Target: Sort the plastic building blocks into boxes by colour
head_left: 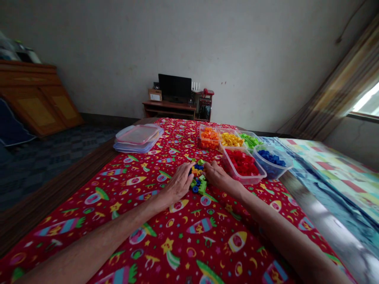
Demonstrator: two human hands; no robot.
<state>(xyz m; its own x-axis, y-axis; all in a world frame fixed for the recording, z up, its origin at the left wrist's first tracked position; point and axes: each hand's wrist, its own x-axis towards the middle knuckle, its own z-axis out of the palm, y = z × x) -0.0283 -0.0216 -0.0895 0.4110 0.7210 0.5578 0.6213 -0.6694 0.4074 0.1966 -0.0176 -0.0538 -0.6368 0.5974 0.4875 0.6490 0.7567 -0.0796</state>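
Cloth-covered table [213, 211]: lower frame. Clear tubs [246, 180], five, right of centre: red blocks [242, 161] and blue blocks [271, 157] in front; orange blocks [209, 133], yellow blocks [231, 139] and green blocks [249, 141] behind. Lids [137, 136], stacked, left of centre. Left hand [180, 182]: half open, curved beside the pile's left edge. Right hand [215, 173]: fingers bent, upper right edge. Any grip: cannot tell. Mixed block pile [199, 171]: mid-frame, between both, neither clearly nearer; long axis up-frame.

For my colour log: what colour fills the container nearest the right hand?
Red building blocks, clearest in the head view.
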